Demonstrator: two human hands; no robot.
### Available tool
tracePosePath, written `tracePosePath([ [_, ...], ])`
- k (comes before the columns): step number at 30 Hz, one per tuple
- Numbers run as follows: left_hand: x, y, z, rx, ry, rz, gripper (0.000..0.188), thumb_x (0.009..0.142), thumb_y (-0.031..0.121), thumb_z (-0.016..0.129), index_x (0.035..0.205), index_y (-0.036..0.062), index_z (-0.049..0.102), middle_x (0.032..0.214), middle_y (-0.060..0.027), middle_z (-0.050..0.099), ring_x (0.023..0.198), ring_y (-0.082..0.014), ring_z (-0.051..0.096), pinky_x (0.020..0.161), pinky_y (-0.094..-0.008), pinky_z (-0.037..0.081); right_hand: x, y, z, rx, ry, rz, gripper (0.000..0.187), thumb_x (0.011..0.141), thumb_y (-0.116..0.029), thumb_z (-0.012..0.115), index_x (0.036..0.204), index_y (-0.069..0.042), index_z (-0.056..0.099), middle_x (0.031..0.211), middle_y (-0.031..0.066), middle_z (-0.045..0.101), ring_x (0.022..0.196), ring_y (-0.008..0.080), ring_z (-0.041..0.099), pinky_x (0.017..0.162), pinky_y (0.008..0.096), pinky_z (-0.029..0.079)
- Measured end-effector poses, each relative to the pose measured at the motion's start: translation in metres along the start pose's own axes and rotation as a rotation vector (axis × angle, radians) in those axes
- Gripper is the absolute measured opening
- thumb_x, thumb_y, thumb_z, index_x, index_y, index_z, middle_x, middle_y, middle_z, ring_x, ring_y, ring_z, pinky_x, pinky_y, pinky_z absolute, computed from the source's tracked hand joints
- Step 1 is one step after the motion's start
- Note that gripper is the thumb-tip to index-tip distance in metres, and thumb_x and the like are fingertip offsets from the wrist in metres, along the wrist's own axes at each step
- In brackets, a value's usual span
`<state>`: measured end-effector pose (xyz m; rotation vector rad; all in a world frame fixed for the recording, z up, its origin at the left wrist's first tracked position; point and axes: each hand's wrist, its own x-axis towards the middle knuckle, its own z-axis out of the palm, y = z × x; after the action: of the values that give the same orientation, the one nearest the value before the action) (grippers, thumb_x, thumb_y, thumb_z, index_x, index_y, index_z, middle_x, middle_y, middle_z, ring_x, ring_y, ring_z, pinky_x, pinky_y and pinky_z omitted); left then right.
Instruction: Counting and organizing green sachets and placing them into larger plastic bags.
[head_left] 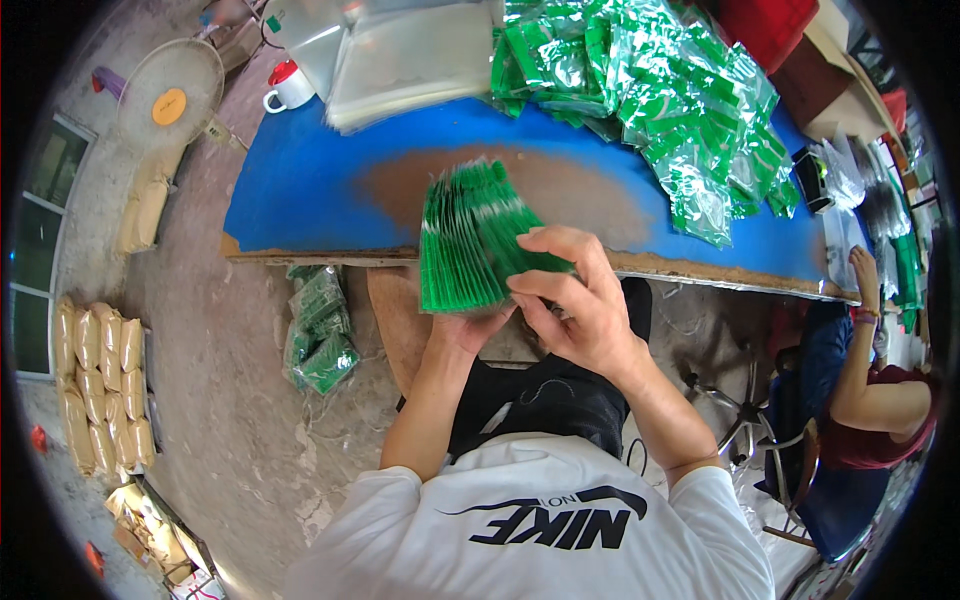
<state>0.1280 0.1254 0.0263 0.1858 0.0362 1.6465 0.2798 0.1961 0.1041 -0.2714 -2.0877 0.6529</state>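
Both hands, left (470, 325) beneath, right (575, 300) pinching at three o'clock, clasp a fanned stack of flat green plastic sachets (470, 240) that could slip and scatter over the blue table (300, 190).

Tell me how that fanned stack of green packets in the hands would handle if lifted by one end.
The fanned stack of green packets would probably splay and sag: its thin leaves already spread apart. The glossy surfaces suggest they could slide over each other. It seems light, since the left hand supports it from below while the right hand only pinches the edge.
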Motion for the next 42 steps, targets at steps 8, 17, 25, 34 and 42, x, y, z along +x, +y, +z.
tracePosePath([
  [8, -0.003, -0.001, -0.004, -0.012, 0.067, 0.063, 0.044, 0.098, 0.037, 0.056, 0.129, 0.0065, 0.059, 0.126, -0.0116, 0.064, 0.113, -0.0255, 0.063, 0.093, -0.0385, 0.056, 0.001, 0.002, 0.001, -0.117, -0.096, -0.154, 0.034, 0.069, -0.008, 0.076, 0.102, -0.011, 0.071, 0.123, 0.0126, 0.059, 0.115, 0.0348, 0.059, 0.091, 0.0457, 0.049],
  [17, -0.007, 0.0, -0.004, 0.144, 0.073, 0.089, 0.047, 0.097, 0.045, 0.054, 0.128, 0.0096, 0.061, 0.124, -0.0098, 0.066, 0.107, -0.0251, 0.066, 0.081, -0.0398, 0.059, 0.002, -0.005, 0.009, -0.039, -0.003, -0.058, 0.033, 0.071, -0.019, 0.086, 0.095, -0.008, 0.066, 0.123, 0.0135, 0.059, 0.115, 0.0365, 0.058, 0.091, 0.0462, 0.049],
  [25, -0.005, -0.002, 0.001, 0.02, 0.124, 0.051, 0.062, 0.095, 0.059, 0.053, 0.133, 0.0095, 0.057, 0.126, -0.0104, 0.063, 0.112, -0.0231, 0.063, 0.089, -0.0369, 0.058, 0.002, -0.005, 0.011, -0.058, 0.007, -0.072, 0.031, 0.07, -0.007, 0.08, 0.099, -0.008, 0.067, 0.123, 0.0132, 0.059, 0.114, 0.0367, 0.059, 0.091, 0.0458, 0.05],
  [34, -0.006, 0.001, -0.004, -0.011, 0.088, 0.06, 0.073, 0.093, 0.071, 0.044, 0.131, 0.0103, 0.057, 0.124, -0.0099, 0.064, 0.109, -0.0245, 0.065, 0.094, -0.0411, 0.055, 0.005, -0.007, 0.014, -0.058, -0.06, -0.139, 0.033, 0.067, -0.009, 0.079, 0.098, -0.009, 0.07, 0.124, 0.0139, 0.059, 0.114, 0.0382, 0.058, 0.092, 0.0478, 0.049],
  [42, -0.009, 0.003, -0.005, 0.124, 0.092, 0.103, 0.078, 0.093, 0.073, 0.04, 0.136, 0.0093, 0.054, 0.129, -0.0108, 0.062, 0.114, -0.0247, 0.062, 0.095, -0.0423, 0.055, 0.006, -0.013, 0.023, -0.063, 0.056, -0.078, 0.036, 0.068, -0.018, 0.088, 0.093, -0.008, 0.066, 0.124, 0.0143, 0.059, 0.114, 0.0395, 0.058, 0.091, 0.0476, 0.049],
])
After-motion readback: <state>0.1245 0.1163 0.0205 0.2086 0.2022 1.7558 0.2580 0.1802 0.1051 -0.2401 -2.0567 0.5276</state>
